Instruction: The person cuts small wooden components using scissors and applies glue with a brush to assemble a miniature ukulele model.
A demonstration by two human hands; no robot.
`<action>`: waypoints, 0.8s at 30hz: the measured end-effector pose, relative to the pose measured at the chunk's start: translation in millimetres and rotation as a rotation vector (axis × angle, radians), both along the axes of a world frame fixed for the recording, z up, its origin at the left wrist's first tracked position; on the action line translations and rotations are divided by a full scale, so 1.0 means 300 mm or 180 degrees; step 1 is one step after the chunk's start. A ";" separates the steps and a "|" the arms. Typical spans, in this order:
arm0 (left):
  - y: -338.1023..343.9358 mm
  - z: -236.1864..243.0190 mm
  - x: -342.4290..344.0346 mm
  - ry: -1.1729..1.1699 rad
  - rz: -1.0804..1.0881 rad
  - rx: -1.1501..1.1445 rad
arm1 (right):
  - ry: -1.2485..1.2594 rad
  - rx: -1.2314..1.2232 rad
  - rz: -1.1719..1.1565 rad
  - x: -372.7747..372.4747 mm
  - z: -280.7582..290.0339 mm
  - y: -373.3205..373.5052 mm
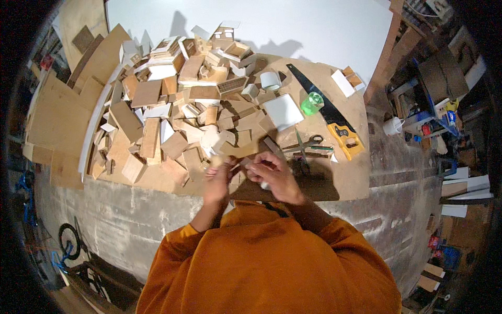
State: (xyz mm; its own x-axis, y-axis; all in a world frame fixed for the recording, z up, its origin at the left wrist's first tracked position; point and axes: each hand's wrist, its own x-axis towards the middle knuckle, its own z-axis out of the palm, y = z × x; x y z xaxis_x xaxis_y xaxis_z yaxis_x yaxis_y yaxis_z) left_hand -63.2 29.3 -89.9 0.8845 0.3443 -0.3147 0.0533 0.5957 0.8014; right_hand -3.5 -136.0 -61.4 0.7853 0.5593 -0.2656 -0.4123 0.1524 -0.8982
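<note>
The left hand (217,182) is gripping a blurred pale piece (217,161), while the right hand (276,177) is curling, its hold unclear.

wood pile (169,85) blocking left, passage — right of saw (330,113)

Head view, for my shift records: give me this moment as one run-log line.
left hand: at blurred pale piece | right hand: half-curled, hold unclear | handsaw: lying on table | wood pieces: heaped, mostly left

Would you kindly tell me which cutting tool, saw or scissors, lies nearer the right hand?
The dark-handled scissors: they lie just beside the right hand, while the yellow-handled saw lies farther to the right.
</note>
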 end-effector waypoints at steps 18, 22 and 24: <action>0.166 0.004 -0.172 0.0745 -0.0055 -0.0036 | -0.2136 -0.4028 0.0945 0.256 0.052 -0.426; 0.040 0.035 -0.216 0.1148 -0.0783 0.0460 | -0.2559 -0.3556 0.1183 0.301 0.010 -0.466; -0.060 0.122 -0.217 0.1242 -0.1066 0.0291 | -0.2698 -0.3443 0.1307 0.324 -0.023 -0.500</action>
